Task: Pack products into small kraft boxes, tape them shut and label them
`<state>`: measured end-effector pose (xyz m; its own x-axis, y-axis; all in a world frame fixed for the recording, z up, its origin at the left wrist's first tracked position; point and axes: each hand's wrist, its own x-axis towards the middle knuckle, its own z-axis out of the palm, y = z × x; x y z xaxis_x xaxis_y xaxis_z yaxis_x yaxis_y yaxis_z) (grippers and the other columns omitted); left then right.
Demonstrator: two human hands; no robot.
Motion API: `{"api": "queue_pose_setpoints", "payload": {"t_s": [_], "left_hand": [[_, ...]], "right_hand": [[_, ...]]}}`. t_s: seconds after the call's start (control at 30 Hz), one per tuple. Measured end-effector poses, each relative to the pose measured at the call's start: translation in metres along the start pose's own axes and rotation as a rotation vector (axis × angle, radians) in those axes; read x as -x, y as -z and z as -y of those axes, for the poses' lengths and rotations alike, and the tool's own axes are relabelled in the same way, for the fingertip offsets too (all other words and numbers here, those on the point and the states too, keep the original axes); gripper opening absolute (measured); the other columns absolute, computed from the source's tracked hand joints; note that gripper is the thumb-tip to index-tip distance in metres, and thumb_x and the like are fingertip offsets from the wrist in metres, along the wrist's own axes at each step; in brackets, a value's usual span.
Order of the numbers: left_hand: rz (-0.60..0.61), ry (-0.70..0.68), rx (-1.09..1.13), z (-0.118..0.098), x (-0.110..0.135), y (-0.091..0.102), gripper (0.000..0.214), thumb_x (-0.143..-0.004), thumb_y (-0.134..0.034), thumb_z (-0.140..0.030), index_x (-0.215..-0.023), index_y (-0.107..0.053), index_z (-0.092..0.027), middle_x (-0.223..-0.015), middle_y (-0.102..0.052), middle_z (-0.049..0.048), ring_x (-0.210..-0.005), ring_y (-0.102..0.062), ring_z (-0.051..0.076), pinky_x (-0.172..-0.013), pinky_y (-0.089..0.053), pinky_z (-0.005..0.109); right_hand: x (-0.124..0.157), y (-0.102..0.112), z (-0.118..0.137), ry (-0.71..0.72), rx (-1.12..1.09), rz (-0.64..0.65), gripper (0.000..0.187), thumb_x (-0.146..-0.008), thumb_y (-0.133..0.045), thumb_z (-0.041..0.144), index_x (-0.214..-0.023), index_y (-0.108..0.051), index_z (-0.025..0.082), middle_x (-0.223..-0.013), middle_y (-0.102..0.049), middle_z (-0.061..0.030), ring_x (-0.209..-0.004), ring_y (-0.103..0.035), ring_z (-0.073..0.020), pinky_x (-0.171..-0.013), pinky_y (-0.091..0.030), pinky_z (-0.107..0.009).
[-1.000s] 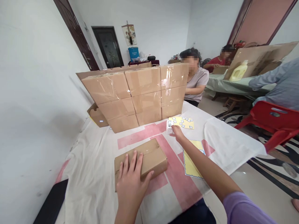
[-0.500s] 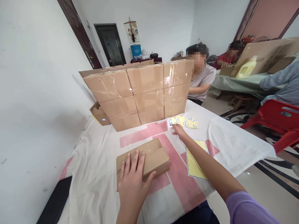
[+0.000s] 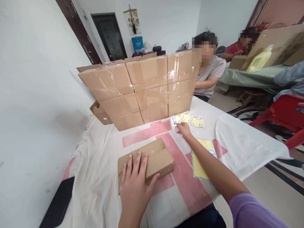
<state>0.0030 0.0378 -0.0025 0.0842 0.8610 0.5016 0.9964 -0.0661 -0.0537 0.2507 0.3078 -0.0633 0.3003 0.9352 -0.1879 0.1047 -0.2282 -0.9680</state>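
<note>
A closed brown cardboard box lies flat on the cloth-covered table. My left hand rests on its top with spread fingers, the thumb along its near side. Farther off, my right hand is stretched out, its fingers closed at the edge of a small white box-like object. What lies inside that object is too small to make out. Beside it is a yellow sheet printed with little white squares. Partly under my right forearm lies another yellow sheet with a scalloped blue edge.
A wall of taped cardboard boxes stands across the table's far side, with an open carton at its left end. A person sits behind it. A black object lies at the left edge, and a red chair stands right.
The view has tilted and shifted slightly. My left hand stays on the cardboard box, and my right hand remains at the small white object with little visible movement.
</note>
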Motion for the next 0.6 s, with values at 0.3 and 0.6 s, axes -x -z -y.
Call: {"api": "queue_pose_setpoints", "payload": {"t_s": [0.3,0.6], "left_hand": [[0.040,0.064,0.068,-0.007,-0.002,0.004,0.059,-0.093,-0.056,-0.052,-0.145,-0.055,-0.026,-0.155,-0.051,0.0020,-0.147,-0.040,0.035,-0.120,-0.032,0.052],[0.039,0.065,0.070,-0.006,-0.002,0.003,0.062,-0.093,-0.056,-0.053,-0.149,-0.050,-0.027,-0.156,-0.050,0.0017,-0.146,-0.041,0.035,-0.119,-0.033,0.052]], "right_hand": [[-0.005,-0.001,-0.003,0.061,-0.053,0.042,0.034,-0.076,-0.066,0.022,-0.058,-0.038,0.022,-0.056,-0.041,0.0029,-0.059,-0.046,-0.0106,-0.050,-0.052,-0.020],[-0.001,0.020,-0.003,0.047,-0.033,0.128,0.025,-0.070,-0.066,0.026,-0.059,-0.044,0.022,-0.054,-0.044,0.0030,-0.063,-0.050,-0.0134,-0.060,-0.049,-0.025]]}}
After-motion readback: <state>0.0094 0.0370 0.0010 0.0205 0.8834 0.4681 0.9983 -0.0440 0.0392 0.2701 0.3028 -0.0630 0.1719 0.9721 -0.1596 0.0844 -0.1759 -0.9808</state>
